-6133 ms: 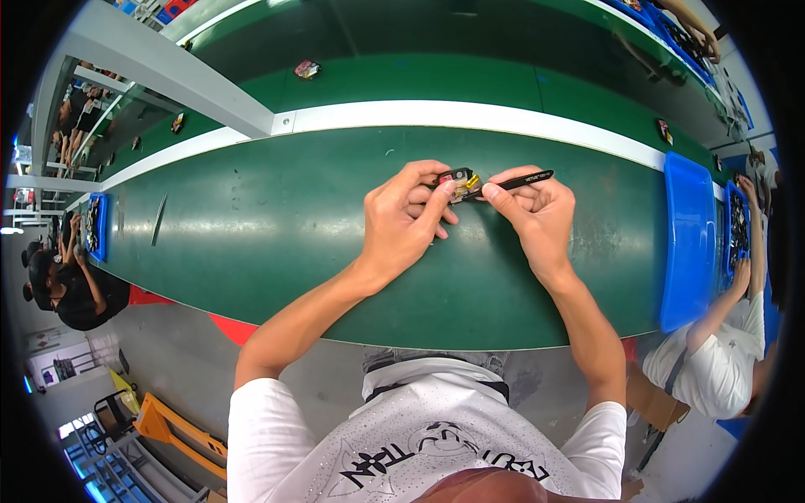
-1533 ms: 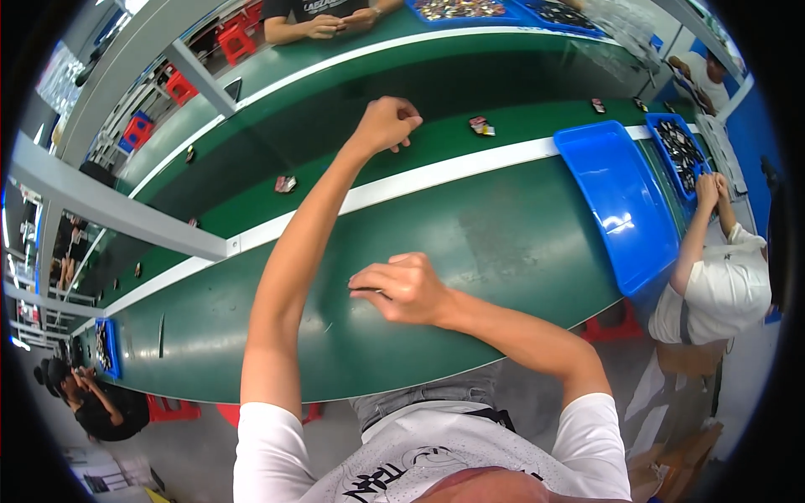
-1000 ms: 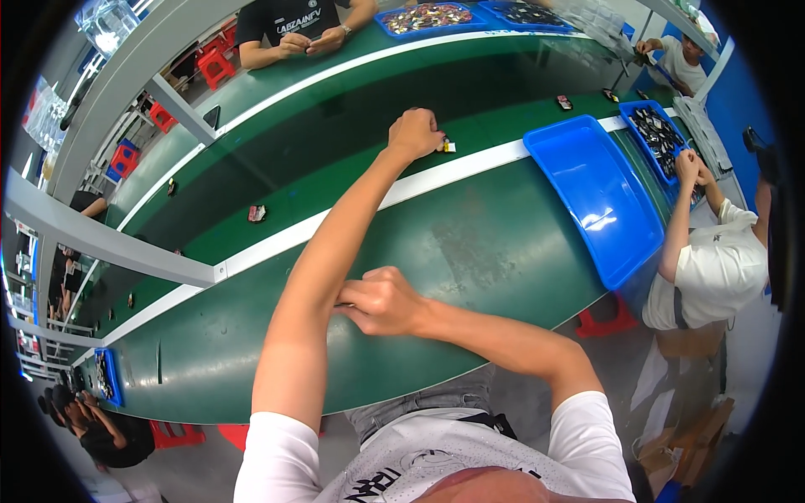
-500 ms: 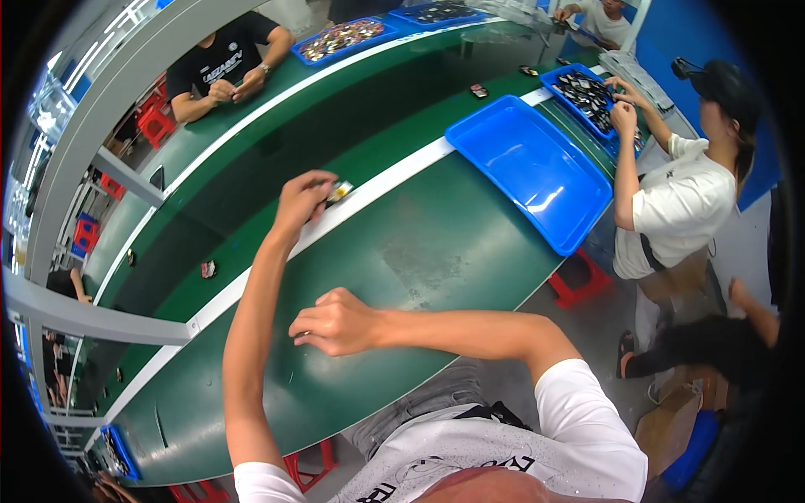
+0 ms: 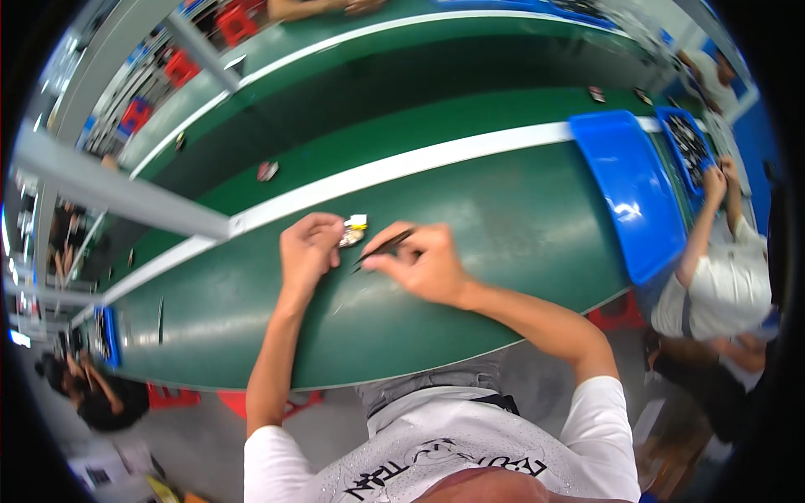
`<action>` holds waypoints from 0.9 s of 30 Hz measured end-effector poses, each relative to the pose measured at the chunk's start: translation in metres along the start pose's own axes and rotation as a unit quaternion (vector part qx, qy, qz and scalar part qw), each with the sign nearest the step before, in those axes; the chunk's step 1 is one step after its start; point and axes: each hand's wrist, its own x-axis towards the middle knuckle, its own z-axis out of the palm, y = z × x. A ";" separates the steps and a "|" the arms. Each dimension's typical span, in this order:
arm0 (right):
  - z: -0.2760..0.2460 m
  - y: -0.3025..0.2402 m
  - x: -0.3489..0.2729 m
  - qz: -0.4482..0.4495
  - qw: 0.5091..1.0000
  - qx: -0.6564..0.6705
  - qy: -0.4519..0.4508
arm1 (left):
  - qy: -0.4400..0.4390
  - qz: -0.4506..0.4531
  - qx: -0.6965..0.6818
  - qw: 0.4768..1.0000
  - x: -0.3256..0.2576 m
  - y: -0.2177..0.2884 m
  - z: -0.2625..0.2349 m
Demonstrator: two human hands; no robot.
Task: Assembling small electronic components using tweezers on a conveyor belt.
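Note:
My left hand [image 5: 307, 253] pinches a small part [image 5: 352, 232] with white, yellow and metallic areas, holding it over the green worktable. Its exact kind is too small to make out. Close beside it on the right, my right hand [image 5: 434, 267] grips dark tweezers [image 5: 389, 244] between thumb and fingers. The tweezers' tips point left and down, just below the part, and seem apart from it.
Beyond a white rail [image 5: 402, 173] lies a green belt with scattered small parts [image 5: 267, 171]. A blue tray [image 5: 633, 197] stands at right, near a co-worker [image 5: 717, 281] and a filled blue tray [image 5: 689, 149]. A thin dark tool [image 5: 160, 321] lies at left; a grey beam [image 5: 126, 184] slants above.
My left hand has drawn the small part back from the white rail. My right hand has moved up beside it, its tweezers now plainly visible. The whole view has shifted.

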 end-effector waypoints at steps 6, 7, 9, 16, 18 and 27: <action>-0.006 0.006 0.009 0.133 0.984 0.105 0.049 | 0.003 0.036 -0.069 0.997 -0.021 -0.002 0.015; -0.006 0.006 0.010 0.134 0.985 0.094 0.052 | 0.006 0.042 -0.069 0.997 -0.024 -0.002 0.016; -0.006 0.006 0.009 0.136 0.987 0.081 0.040 | 0.013 0.055 -0.062 0.996 -0.027 -0.004 0.015; -0.003 0.004 0.006 0.130 0.991 0.002 0.031 | 0.041 0.103 -0.030 0.993 -0.032 -0.004 0.019; -0.003 0.004 0.006 0.130 0.991 -0.010 0.032 | 0.042 0.104 -0.036 0.993 -0.034 -0.005 0.020; -0.003 0.004 0.006 0.121 0.991 -0.042 0.032 | 0.049 0.132 -0.021 0.990 -0.035 -0.008 0.025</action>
